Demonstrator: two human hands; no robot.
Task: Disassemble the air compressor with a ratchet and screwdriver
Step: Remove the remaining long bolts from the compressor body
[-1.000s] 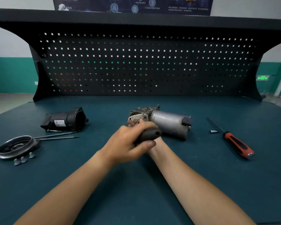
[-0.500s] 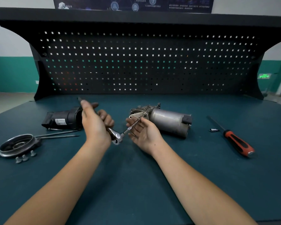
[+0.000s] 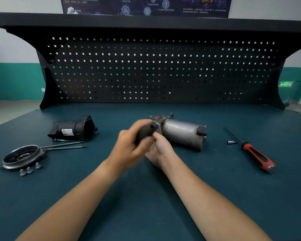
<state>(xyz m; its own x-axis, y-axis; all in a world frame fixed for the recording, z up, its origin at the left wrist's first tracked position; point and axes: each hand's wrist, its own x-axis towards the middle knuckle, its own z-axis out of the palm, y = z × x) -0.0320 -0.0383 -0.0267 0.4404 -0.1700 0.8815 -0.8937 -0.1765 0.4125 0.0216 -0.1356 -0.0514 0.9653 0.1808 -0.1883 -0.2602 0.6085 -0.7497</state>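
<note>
The air compressor (image 3: 182, 134), a grey metal cylinder with a cast head at its left end, lies on the blue bench mat (image 3: 146, 206). My left hand (image 3: 129, 150) grips the dark handle of the ratchet (image 3: 146, 132) right in front of the compressor's head; the hand is blurred by motion. Just to its right, my right hand (image 3: 161, 152) holds the ratchet's lower end, thumb against the handle, its fingers mostly hidden behind the left hand. The red-and-black screwdriver (image 3: 255, 155) lies untouched at the right.
At the left lie a black plastic housing (image 3: 73, 129), a round metal cover (image 3: 21, 156), two long bolts (image 3: 64, 146) and three short bolts (image 3: 30, 170). A small socket (image 3: 231, 142) sits beside the screwdriver shaft. A black pegboard (image 3: 155, 70) closes the back of the bench.
My left hand swung the ratchet handle from the left back to the right, over the compressor's head. The right hand stayed at the ratchet's head end. The compressor has not moved.
</note>
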